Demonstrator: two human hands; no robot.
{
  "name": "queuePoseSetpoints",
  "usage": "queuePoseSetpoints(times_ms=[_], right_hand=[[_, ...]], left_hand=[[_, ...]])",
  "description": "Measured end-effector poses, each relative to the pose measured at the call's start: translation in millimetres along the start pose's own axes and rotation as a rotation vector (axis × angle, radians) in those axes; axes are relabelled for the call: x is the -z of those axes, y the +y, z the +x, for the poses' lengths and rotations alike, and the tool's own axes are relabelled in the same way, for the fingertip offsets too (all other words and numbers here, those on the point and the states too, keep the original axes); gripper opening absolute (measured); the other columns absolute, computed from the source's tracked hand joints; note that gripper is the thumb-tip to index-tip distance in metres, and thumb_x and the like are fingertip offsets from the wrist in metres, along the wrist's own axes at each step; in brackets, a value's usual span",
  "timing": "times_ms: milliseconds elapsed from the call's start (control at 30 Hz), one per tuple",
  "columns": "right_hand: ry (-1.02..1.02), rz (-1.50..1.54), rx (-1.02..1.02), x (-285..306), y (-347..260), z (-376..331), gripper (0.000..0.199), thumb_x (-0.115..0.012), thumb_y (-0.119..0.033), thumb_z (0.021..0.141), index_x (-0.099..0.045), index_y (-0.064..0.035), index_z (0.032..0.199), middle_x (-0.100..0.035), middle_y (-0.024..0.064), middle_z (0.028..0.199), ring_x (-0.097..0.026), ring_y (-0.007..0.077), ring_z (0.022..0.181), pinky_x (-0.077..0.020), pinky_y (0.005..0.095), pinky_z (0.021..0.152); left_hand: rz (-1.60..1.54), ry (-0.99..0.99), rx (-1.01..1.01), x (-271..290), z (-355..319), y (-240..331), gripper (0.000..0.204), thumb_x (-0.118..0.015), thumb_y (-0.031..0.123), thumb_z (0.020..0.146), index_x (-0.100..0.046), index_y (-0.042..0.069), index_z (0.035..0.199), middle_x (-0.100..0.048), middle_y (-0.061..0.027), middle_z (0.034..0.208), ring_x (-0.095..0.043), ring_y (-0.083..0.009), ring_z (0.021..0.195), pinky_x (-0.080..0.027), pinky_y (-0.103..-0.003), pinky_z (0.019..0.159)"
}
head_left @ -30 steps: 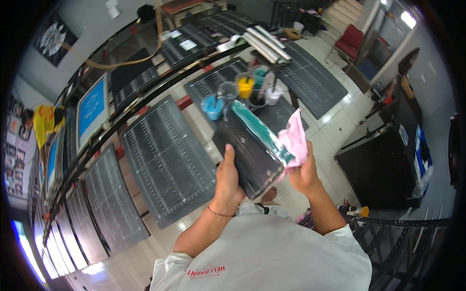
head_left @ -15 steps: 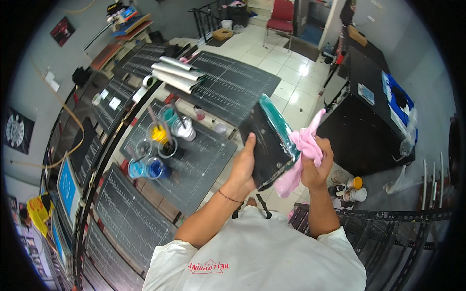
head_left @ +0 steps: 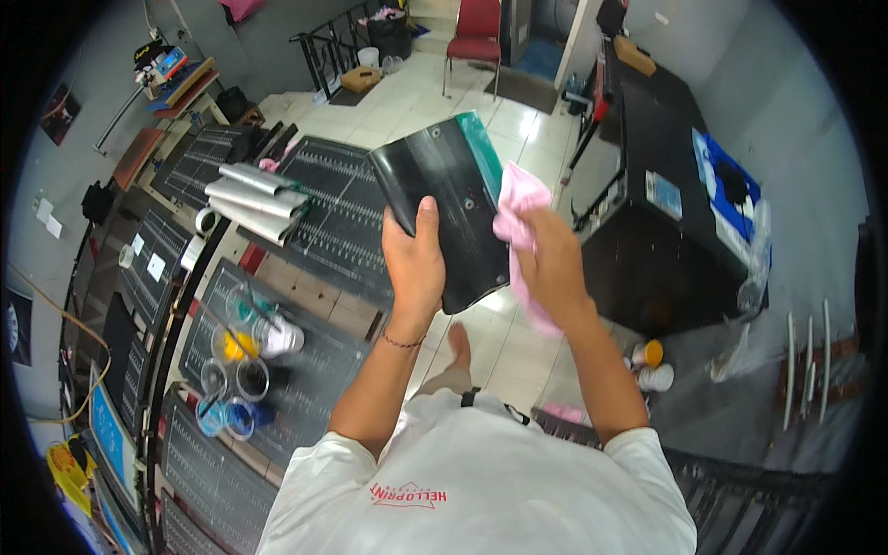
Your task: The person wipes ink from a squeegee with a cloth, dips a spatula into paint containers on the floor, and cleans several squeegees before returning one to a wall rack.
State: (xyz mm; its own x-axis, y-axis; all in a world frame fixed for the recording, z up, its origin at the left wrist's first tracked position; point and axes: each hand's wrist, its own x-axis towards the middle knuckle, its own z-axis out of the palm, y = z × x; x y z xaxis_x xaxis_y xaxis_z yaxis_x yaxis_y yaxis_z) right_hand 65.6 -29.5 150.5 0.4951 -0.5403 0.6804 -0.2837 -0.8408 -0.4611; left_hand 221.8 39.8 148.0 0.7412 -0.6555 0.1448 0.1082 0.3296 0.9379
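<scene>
A wide black-handled squeegee (head_left: 442,208) with a green rubber blade (head_left: 481,153) is held up in front of me, tilted. My left hand (head_left: 416,254) grips its lower left side, the thumb lying along the black face and the other fingers hidden behind. On the other side, my right hand (head_left: 553,264) is closed around a crumpled pink cloth (head_left: 524,199). The cloth presses against the blade edge about halfway along, and part of it hangs below my fingers. Green shows on the blade above the cloth; the lower part of the blade is covered.
Plastic cups of yellow ink (head_left: 239,347), white, blue and black stand on a dark printing board (head_left: 314,370) at left. Silver rolled sheets (head_left: 254,205) lie on the board beyond. A black cabinet (head_left: 610,259) stands at right, jars (head_left: 655,377) on the floor beside it. A red chair (head_left: 474,42) is far off.
My view has shifted rightward and my body has turned. The squeegee is now more upright, its black face toward me. The pink cloth has moved up along the blade edge with my right hand.
</scene>
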Motion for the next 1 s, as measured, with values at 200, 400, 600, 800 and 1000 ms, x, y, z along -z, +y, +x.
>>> queuePoseSetpoints(times_ms=[200, 400, 600, 800, 1000], right_hand=[[-0.067, 0.008, -0.01, -28, 75, 78, 0.022, -0.058, -0.006, 0.079, -0.059, -0.0001, 0.1, -0.059, 0.0206, 0.09, -0.057, 0.0412, 0.084, -0.0462, 0.0423, 0.073], [-0.069, 0.015, 0.073, -76, 134, 153, 0.029, -0.061, -0.003, 0.075, -0.062, -0.0055, 0.104, -0.06, 0.0158, 0.088, -0.056, 0.0347, 0.08, -0.0461, 0.0424, 0.071], [-0.105, 0.116, 0.148, -134, 179, 196, 0.024, -0.06, -0.004, 0.074, -0.061, -0.0027, 0.098, -0.058, 0.0148, 0.083, -0.053, 0.0345, 0.074, -0.0431, 0.0433, 0.064], [-0.115, 0.289, 0.253, -205, 212, 306, 0.021, -0.059, -0.004, 0.079, -0.06, -0.0038, 0.099, -0.06, 0.0151, 0.086, -0.057, 0.0357, 0.076, -0.0447, 0.0438, 0.065], [-0.388, 0.567, 0.227, -224, 266, 279, 0.02, -0.061, -0.002, 0.075, -0.061, -0.001, 0.095, -0.062, 0.0166, 0.084, -0.06, 0.037, 0.079, -0.0483, 0.0409, 0.071]], left_hand=[[0.005, 0.013, 0.034, -40, 98, -44, 0.032, -0.056, 0.023, 0.094, -0.052, -0.005, 0.109, -0.061, -0.0124, 0.099, -0.057, -0.0166, 0.09, -0.046, -0.03, 0.08], [0.06, 0.126, -0.01, -60, 175, -44, 0.03, -0.056, 0.021, 0.094, -0.052, -0.004, 0.108, -0.061, -0.01, 0.097, -0.055, -0.0142, 0.087, -0.046, -0.03, 0.079], [0.359, 0.263, -0.171, -50, 236, -54, 0.029, -0.057, 0.022, 0.094, -0.052, -0.004, 0.106, -0.061, -0.0104, 0.091, -0.055, -0.0145, 0.081, -0.046, -0.03, 0.075], [0.392, 0.383, -0.019, -58, 273, -62, 0.029, -0.057, 0.022, 0.093, -0.053, -0.004, 0.105, -0.06, -0.0085, 0.088, -0.054, -0.0135, 0.08, -0.045, -0.029, 0.074], [0.357, 0.664, -0.074, -63, 331, -79, 0.028, -0.056, 0.022, 0.093, -0.053, -0.003, 0.105, -0.06, -0.0068, 0.091, -0.052, -0.0115, 0.081, -0.044, -0.028, 0.074]])
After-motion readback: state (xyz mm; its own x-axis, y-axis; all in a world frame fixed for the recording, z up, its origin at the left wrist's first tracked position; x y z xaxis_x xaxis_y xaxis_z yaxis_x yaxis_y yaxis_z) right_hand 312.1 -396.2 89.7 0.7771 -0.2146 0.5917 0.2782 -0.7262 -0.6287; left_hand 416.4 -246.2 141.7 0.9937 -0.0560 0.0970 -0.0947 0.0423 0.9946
